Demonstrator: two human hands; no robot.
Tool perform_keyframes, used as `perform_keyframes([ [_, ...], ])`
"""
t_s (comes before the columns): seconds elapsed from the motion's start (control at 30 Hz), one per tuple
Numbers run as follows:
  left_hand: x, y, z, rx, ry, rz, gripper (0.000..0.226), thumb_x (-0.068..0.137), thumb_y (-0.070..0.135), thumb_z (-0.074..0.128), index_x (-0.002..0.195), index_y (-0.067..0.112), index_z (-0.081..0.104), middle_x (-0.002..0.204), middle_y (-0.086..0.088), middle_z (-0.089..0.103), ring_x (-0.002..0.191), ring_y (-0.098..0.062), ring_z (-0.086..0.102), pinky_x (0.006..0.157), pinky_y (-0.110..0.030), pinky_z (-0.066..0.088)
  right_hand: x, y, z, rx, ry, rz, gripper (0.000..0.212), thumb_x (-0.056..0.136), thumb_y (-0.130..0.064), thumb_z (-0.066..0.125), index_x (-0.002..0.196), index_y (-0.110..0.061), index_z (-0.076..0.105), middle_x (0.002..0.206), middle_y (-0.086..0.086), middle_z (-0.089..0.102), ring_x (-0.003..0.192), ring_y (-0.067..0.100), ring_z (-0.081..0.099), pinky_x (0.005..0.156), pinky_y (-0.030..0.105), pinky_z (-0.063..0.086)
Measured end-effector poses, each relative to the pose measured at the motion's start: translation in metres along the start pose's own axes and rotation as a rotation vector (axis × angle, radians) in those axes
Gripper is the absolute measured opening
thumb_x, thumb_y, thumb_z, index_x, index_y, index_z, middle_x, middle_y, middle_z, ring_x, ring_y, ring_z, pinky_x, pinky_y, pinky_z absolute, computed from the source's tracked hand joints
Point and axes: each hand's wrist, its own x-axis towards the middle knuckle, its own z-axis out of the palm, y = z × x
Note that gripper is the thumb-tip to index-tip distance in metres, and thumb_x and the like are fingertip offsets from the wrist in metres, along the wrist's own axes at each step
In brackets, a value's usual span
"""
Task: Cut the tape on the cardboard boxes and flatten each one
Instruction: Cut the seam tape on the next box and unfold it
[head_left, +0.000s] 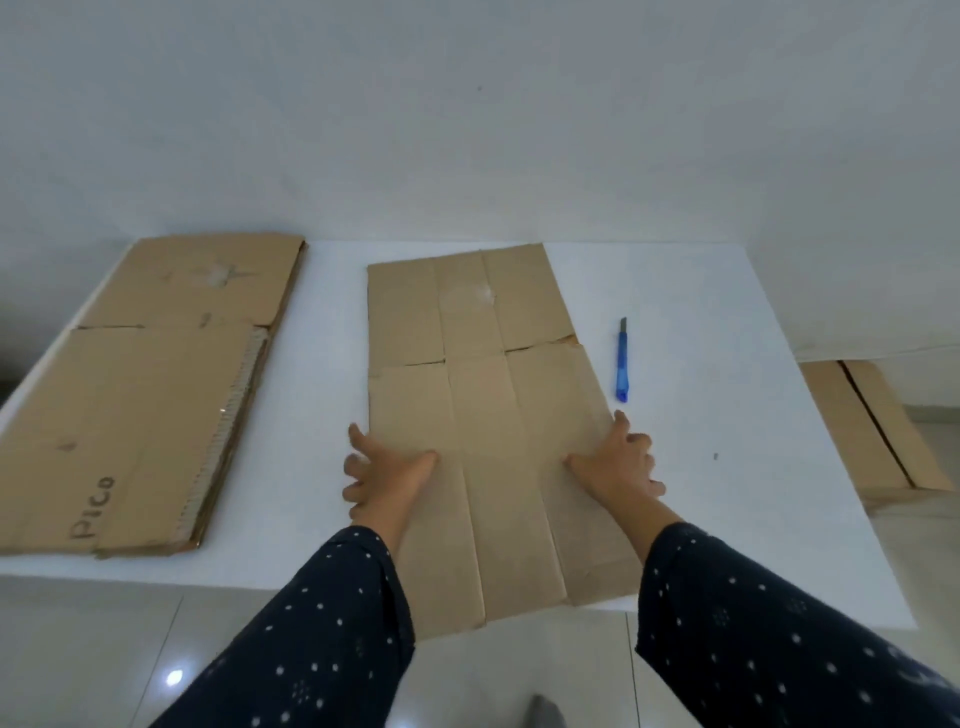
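We are pressing the flattened box (483, 415) down mid-counter (727, 364); our left hand (387, 470) and right hand (618, 462) are lying spread-fingered over its side edges, gripping nothing; the blue cutter (622, 364) is lying just beside its right edge.

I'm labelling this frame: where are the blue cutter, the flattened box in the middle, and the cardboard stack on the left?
Cutter (622, 364), head view, on its blue handle.
Box (483, 395), head view, on its middle panel.
Stack (156, 405), head view, on its top sheet.
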Motion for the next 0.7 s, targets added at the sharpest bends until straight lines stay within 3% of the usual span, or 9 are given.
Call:
perform_keyframes([
  [0.07, 0.014, 0.0, -0.016, -0.22, -0.062, -0.027, 0.092, 0.086, 0.026, 0.074, 0.156, 0.019, 0.015, 0.148, -0.012, 0.036, 0.123, -0.036, 0.049, 0.099, -0.046, 0.047, 0.005, 0.001, -0.012, 0.12, -0.081, 0.031, 0.079, 0.089, -0.04, 0.06, 0.151, -0.018, 0.017, 0.138, 0.011, 0.043, 0.122, 0.033, 0.048, 0.103, 0.05, 0.041],
  [0.13, 0.021, -0.001, -0.027, -0.189, -0.134, 0.064, 0.052, 0.092, 0.024, 0.066, 0.139, 0.007, 0.051, 0.121, -0.011, 0.061, 0.107, -0.032, 0.06, 0.093, -0.04, 0.052, 0.003, 0.001, -0.019, 0.15, -0.085, -0.02, 0.055, 0.096, -0.035, 0.053, 0.141, -0.011, 0.034, 0.118, 0.007, 0.051, 0.102, 0.028, 0.054, 0.087, 0.04, 0.048],
  [0.17, 0.021, 0.0, -0.03, -0.147, -0.14, 0.133, 0.04, 0.094, 0.025, 0.062, 0.13, 0.008, 0.059, 0.112, -0.009, 0.065, 0.102, -0.03, 0.062, 0.092, -0.039, 0.053, 0.0, -0.001, -0.02, 0.13, -0.056, -0.055, 0.046, 0.098, -0.035, 0.05, 0.137, -0.011, 0.039, 0.111, 0.005, 0.051, 0.096, 0.026, 0.053, 0.08, 0.037, 0.047],
  [0.33, 0.007, 0.023, -0.045, 0.006, -0.024, 0.392, 0.031, 0.102, 0.029, 0.049, 0.12, 0.007, 0.059, 0.118, -0.011, 0.064, 0.106, -0.03, 0.06, 0.09, -0.039, 0.05, -0.032, -0.036, -0.01, 0.036, 0.167, -0.218, 0.037, 0.103, -0.039, 0.04, 0.134, -0.018, 0.045, 0.094, -0.001, 0.055, 0.083, 0.02, 0.058, 0.071, 0.034, 0.048],
  [0.47, 0.022, 0.042, -0.094, -0.021, 0.033, 0.501, 0.036, 0.103, 0.029, 0.046, 0.129, 0.006, 0.056, 0.126, -0.01, 0.063, 0.117, -0.032, 0.058, 0.094, -0.04, 0.048, -0.063, -0.081, 0.0, 0.103, 0.351, -0.301, 0.038, 0.104, -0.039, 0.039, 0.136, -0.019, 0.045, 0.089, -0.003, 0.06, 0.075, 0.016, 0.061, 0.066, 0.032, 0.05],
  [0.7, 0.068, 0.069, -0.243, -0.047, 0.107, 0.741, 0.026, 0.103, 0.023, 0.046, 0.117, 0.006, 0.06, 0.106, -0.002, 0.062, 0.099, -0.026, 0.06, 0.077, -0.032, 0.041, -0.132, -0.195, 0.04, 0.319, 0.481, -0.352, 0.026, 0.102, -0.039, 0.041, 0.109, -0.016, 0.051, 0.085, -0.003, 0.056, 0.077, 0.021, 0.056, 0.072, 0.036, 0.048],
])
